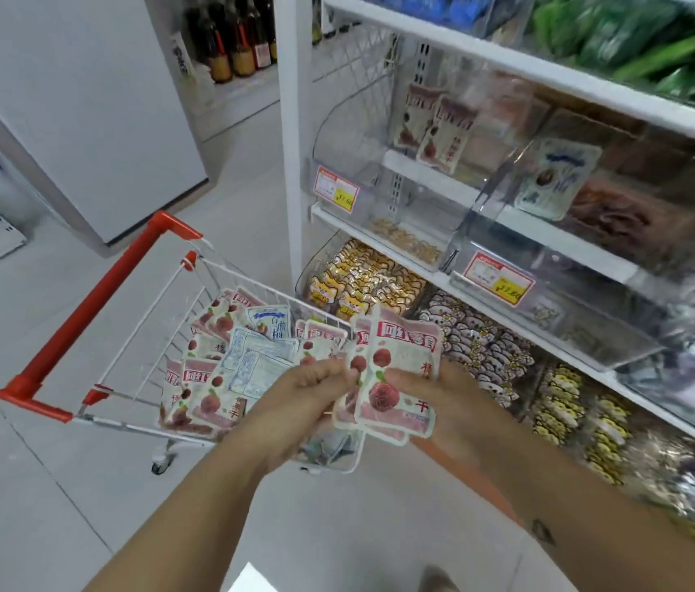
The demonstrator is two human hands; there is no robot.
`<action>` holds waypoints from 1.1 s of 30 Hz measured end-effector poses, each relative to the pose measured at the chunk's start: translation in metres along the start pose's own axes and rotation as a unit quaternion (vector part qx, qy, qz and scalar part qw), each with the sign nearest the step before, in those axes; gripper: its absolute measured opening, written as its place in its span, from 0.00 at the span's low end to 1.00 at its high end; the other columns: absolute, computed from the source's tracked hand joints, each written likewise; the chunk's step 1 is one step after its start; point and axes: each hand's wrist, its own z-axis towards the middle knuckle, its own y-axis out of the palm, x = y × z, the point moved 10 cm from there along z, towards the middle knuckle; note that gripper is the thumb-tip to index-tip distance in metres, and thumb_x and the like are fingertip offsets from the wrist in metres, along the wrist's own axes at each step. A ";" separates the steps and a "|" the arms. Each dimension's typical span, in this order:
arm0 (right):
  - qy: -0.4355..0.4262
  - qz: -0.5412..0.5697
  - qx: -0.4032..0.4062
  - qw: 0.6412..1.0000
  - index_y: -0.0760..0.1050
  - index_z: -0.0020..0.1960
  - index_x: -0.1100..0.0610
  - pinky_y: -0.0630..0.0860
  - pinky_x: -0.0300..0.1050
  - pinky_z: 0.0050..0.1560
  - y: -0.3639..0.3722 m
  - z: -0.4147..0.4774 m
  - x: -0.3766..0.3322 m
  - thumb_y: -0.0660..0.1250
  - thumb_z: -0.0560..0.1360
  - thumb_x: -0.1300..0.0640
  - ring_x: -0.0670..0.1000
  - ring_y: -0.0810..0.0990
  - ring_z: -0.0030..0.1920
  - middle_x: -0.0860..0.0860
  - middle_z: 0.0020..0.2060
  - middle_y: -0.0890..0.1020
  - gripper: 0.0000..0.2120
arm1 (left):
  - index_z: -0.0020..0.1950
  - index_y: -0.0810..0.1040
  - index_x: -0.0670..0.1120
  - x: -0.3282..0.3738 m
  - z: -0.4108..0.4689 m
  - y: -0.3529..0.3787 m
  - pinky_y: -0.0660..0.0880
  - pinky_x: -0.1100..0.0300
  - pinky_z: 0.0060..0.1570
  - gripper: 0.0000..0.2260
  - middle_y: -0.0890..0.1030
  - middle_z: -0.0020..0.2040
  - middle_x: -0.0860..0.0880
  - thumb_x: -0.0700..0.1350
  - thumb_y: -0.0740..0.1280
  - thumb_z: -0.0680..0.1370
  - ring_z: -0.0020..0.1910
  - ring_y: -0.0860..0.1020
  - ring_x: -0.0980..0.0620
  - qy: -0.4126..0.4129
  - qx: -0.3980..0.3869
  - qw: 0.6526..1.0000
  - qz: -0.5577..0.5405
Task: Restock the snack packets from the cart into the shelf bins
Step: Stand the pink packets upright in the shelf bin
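Observation:
A small white wire cart (136,356) with a red handle stands on the floor, holding several pink-and-white and blue-and-white snack packets (230,356). Above its right end, both hands hold a small stack of pink snack packets (397,378). My left hand (307,390) pinches the stack's left edge. My right hand (444,403) grips it from behind and the right, thumb on the front. A clear shelf bin (363,164) up on the shelf holds matching pink packets (435,126).
White shelving (457,288) rises on the right with clear bins and price tags. Lower bins hold yellow packets (363,284) and panda-print packets (478,335); green packs sit on top. A white cabinet (81,100) stands behind the cart. Bottles line a far shelf.

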 end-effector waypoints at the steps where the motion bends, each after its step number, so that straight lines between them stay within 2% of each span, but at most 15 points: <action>1: -0.006 -0.014 -0.004 1.000 0.71 0.71 0.63 0.67 0.71 0.68 0.000 -0.005 -0.009 0.78 0.70 0.60 0.68 0.75 0.66 0.66 0.66 0.77 0.32 | 0.54 0.80 0.35 0.011 0.003 0.004 0.76 0.53 0.57 0.18 0.84 0.46 0.45 0.51 0.65 0.82 0.46 0.81 0.47 0.026 0.014 0.998 0.058; 4: -0.021 -0.042 0.032 0.998 0.76 0.66 0.61 0.76 0.65 0.63 -0.018 -0.021 -0.032 0.71 0.73 0.67 0.63 0.82 0.60 0.61 0.59 0.83 0.22 | 0.46 0.73 0.31 0.038 0.010 0.023 0.70 0.54 0.46 0.28 0.74 0.35 0.42 0.58 0.66 0.80 0.37 0.71 0.49 0.088 0.038 0.985 0.144; 7: -0.020 -0.020 0.027 0.999 0.76 0.66 0.61 0.76 0.64 0.63 -0.024 -0.035 -0.048 0.68 0.75 0.68 0.63 0.82 0.59 0.61 0.59 0.83 0.20 | 0.45 0.73 0.31 0.054 0.011 0.042 0.65 0.55 0.40 0.28 0.74 0.35 0.43 0.58 0.66 0.80 0.34 0.68 0.50 0.115 0.036 0.979 0.163; 9: -0.018 -0.039 0.030 0.999 0.76 0.66 0.61 0.75 0.65 0.64 -0.028 -0.040 -0.056 0.70 0.73 0.65 0.63 0.82 0.60 0.61 0.59 0.83 0.21 | 0.46 0.77 0.33 0.055 0.013 0.053 0.70 0.55 0.40 0.25 0.80 0.38 0.41 0.58 0.66 0.80 0.36 0.73 0.48 0.099 0.008 0.988 0.117; 12: -0.029 -0.087 0.056 0.994 0.78 0.63 0.60 0.81 0.59 0.56 -0.031 -0.043 -0.073 0.70 0.72 0.63 0.60 0.85 0.55 0.57 0.55 0.85 0.19 | 0.51 0.82 0.40 0.054 0.013 0.063 0.78 0.61 0.37 0.15 0.86 0.44 0.41 0.48 0.61 0.84 0.38 0.82 0.51 0.047 -0.028 0.998 0.039; 15: -0.060 -0.124 0.094 0.986 0.79 0.62 0.59 0.84 0.53 0.51 -0.027 -0.040 -0.089 0.68 0.77 0.66 0.56 0.86 0.52 0.55 0.52 0.86 0.14 | 0.58 0.80 0.49 0.068 0.013 0.067 0.79 0.65 0.45 0.09 0.86 0.49 0.49 0.49 0.63 0.83 0.43 0.84 0.57 0.066 -0.059 0.993 0.082; 17: -0.083 -0.156 0.114 0.978 0.79 0.61 0.57 0.83 0.53 0.52 -0.018 -0.033 -0.096 0.67 0.79 0.64 0.55 0.86 0.51 0.54 0.52 0.87 0.12 | 0.65 0.76 0.55 0.083 0.014 0.058 0.79 0.62 0.49 0.14 0.86 0.53 0.52 0.48 0.70 0.80 0.50 0.84 0.55 0.100 -0.038 0.986 0.132; 19: -0.099 -0.174 0.114 0.973 0.79 0.61 0.54 0.82 0.54 0.54 -0.004 -0.023 -0.099 0.65 0.80 0.62 0.54 0.86 0.51 0.52 0.52 0.87 0.11 | 0.68 0.73 0.58 0.093 0.018 0.045 0.82 0.54 0.49 0.21 0.85 0.54 0.54 0.47 0.74 0.77 0.52 0.84 0.51 0.113 -0.016 0.983 0.145; 20: -0.102 -0.179 0.113 0.972 0.79 0.60 0.53 0.82 0.53 0.54 0.004 -0.019 -0.101 0.65 0.81 0.61 0.53 0.86 0.52 0.50 0.52 0.87 0.11 | 0.69 0.73 0.57 0.098 0.020 0.038 0.83 0.53 0.48 0.23 0.85 0.52 0.55 0.45 0.74 0.76 0.51 0.85 0.53 0.120 -0.013 0.983 0.139; 22: -0.118 -0.207 0.117 0.964 0.78 0.60 0.50 0.82 0.52 0.55 0.015 -0.012 -0.110 0.67 0.80 0.59 0.50 0.86 0.52 0.47 0.52 0.86 0.11 | 0.68 0.73 0.54 0.107 0.024 0.023 0.81 0.59 0.47 0.23 0.86 0.50 0.55 0.39 0.73 0.77 0.48 0.85 0.55 0.130 -0.016 0.983 0.131; 24: -0.156 -0.264 0.145 0.941 0.77 0.61 0.48 0.81 0.48 0.54 0.018 -0.005 -0.130 0.71 0.77 0.58 0.48 0.85 0.53 0.45 0.53 0.86 0.14 | 0.67 0.73 0.53 0.122 0.029 0.009 0.81 0.54 0.54 0.23 0.86 0.51 0.54 0.37 0.73 0.76 0.51 0.85 0.53 0.141 -0.021 0.979 0.144; 26: -0.194 -0.280 0.156 0.927 0.74 0.63 0.49 0.82 0.44 0.51 0.022 0.003 -0.153 0.74 0.74 0.61 0.49 0.85 0.53 0.47 0.53 0.86 0.20 | 0.68 0.72 0.53 0.137 0.040 -0.006 0.81 0.52 0.57 0.23 0.85 0.53 0.54 0.37 0.73 0.76 0.52 0.85 0.53 0.154 -0.024 0.975 0.160; 29: -0.193 -0.278 0.150 0.929 0.68 0.70 0.49 0.82 0.50 0.53 0.026 0.023 -0.175 0.78 0.69 0.62 0.50 0.84 0.55 0.49 0.56 0.85 0.34 | 0.67 0.72 0.55 0.164 0.064 -0.019 0.80 0.52 0.58 0.24 0.85 0.53 0.58 0.39 0.74 0.76 0.53 0.84 0.57 0.182 -0.031 0.959 0.214; 30: -0.199 -0.297 0.151 0.921 0.69 0.69 0.49 0.82 0.48 0.51 0.029 0.028 -0.184 0.78 0.68 0.61 0.49 0.85 0.54 0.48 0.55 0.85 0.34 | 0.67 0.72 0.56 0.174 0.073 -0.020 0.80 0.51 0.59 0.24 0.84 0.53 0.59 0.40 0.75 0.76 0.54 0.83 0.57 0.199 -0.032 0.950 0.238; 33: -0.256 -0.361 0.196 0.875 0.76 0.60 0.48 0.81 0.39 0.39 0.034 0.036 -0.221 0.78 0.70 0.62 0.45 0.85 0.45 0.45 0.46 0.86 0.22 | 0.68 0.72 0.56 0.212 0.096 -0.015 0.79 0.52 0.59 0.24 0.83 0.56 0.59 0.42 0.75 0.75 0.55 0.81 0.59 0.253 -0.008 0.927 0.278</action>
